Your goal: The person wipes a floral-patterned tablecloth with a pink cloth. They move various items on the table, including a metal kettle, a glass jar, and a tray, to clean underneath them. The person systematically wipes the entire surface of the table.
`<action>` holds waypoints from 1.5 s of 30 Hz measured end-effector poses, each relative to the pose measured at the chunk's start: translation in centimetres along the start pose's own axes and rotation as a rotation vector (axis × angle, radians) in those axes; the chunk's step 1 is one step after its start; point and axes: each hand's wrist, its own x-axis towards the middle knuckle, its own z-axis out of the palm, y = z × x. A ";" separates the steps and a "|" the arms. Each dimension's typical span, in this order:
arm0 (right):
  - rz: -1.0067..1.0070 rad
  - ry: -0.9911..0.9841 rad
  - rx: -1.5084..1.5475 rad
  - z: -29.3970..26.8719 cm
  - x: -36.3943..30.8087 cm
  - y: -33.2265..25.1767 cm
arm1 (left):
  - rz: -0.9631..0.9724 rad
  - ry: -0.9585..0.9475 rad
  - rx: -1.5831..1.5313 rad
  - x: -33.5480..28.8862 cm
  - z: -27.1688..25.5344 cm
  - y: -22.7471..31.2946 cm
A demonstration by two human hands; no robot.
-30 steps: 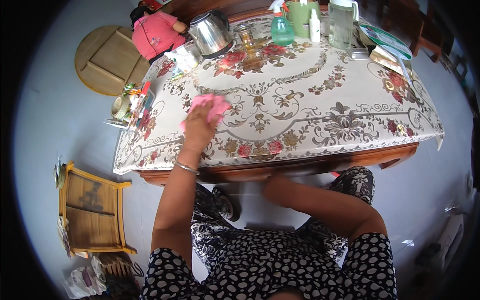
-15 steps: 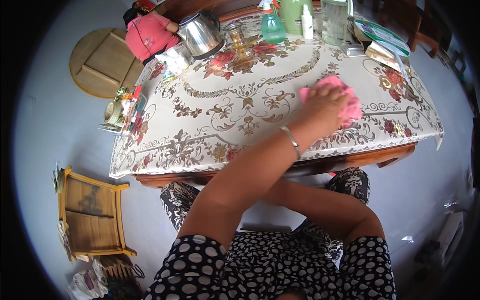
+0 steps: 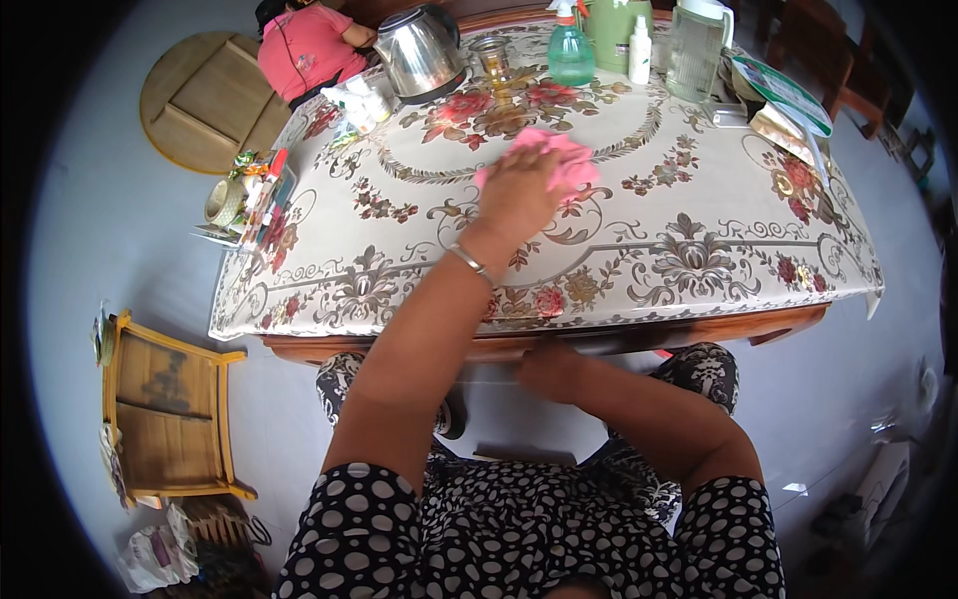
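Note:
My left hand point(image 3: 519, 195), with a silver bangle at the wrist, presses a crumpled pink cloth point(image 3: 571, 168) against the middle of the patterned tablecloth point(image 3: 419, 225). Its fingers lie over the cloth and hold it to the surface. Down by the table's wooden front edge is my right hand point(image 3: 551, 369), close to my lap. It looks dark and blurred, so its fingers cannot be made out.
Along the far side stand a steel kettle point(image 3: 417, 60), a glass point(image 3: 491, 58), a green spray bottle point(image 3: 571, 55), a white bottle point(image 3: 640, 52) and a clear pitcher point(image 3: 696, 55). A hand fan point(image 3: 783, 90) lies right. Another person point(image 3: 311, 50) sits far left; a wooden chair point(image 3: 170, 409) stands left.
My left hand has slid the pink cloth leftward and slightly away across the tablecloth. My forearms no longer cross, and my right hand now shows by the table edge. The view has shifted a little.

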 end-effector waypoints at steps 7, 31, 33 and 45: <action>0.022 0.083 -0.057 1.5 0.3 -0.1 | -0.137 0.129 0.147 -5.9 -3.7 -10.0; -0.474 0.749 0.071 -3.8 -3.8 -4.0 | 0.315 -0.110 -0.142 -7.7 -4.2 4.4; -0.491 0.853 0.075 -4.8 -4.0 -3.9 | 0.394 -0.134 -0.224 -7.7 -4.4 5.4; 0.046 0.868 0.082 -12.6 -10.9 3.5 | -0.155 0.421 -0.192 -17.1 -8.0 -6.8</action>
